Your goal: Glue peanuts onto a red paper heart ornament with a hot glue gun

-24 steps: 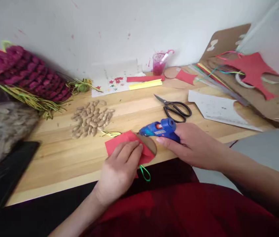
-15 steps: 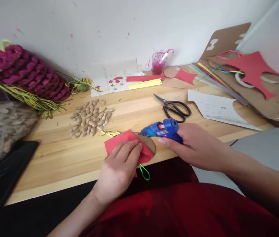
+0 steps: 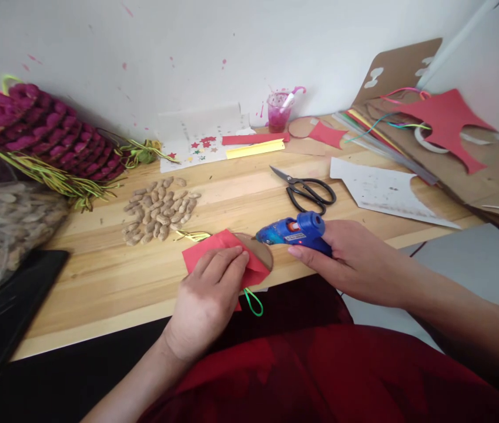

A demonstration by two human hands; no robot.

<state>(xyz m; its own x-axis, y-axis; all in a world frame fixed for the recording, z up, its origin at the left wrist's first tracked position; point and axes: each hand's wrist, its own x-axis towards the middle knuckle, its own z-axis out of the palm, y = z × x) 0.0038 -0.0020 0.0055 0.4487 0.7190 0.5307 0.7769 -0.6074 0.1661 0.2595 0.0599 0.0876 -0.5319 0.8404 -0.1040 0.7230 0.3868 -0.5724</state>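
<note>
My left hand (image 3: 209,294) grips a piece of red paper (image 3: 200,252), its fingertips folding the paper's edge back. Beneath the paper is a round brown cardboard disc (image 3: 261,249), whose right part is uncovered. A green cord loop (image 3: 254,304) sticks out below the paper, over the table's front edge. In my right hand (image 3: 355,258) is a blue glue gun (image 3: 295,230), with a small red light lit on its side. Its nozzle points left, at the upper part of the bare cardboard; whether it touches I cannot tell. Yellow-green threads (image 3: 194,236) show at the paper's upper left.
Black-handled scissors (image 3: 306,191) lie behind the glue gun. Peanuts (image 3: 161,208) are spread left of centre, near a plastic bag of peanuts (image 3: 24,223) and a black phone-like slab (image 3: 15,311). A pink cup (image 3: 279,111) stands by the wall; cardboard sheets (image 3: 487,182) lie right.
The glue gun's nozzle has shifted slightly right along the cardboard disc. My left hand keeps its hold on the red paper. The whole view has moved a little.
</note>
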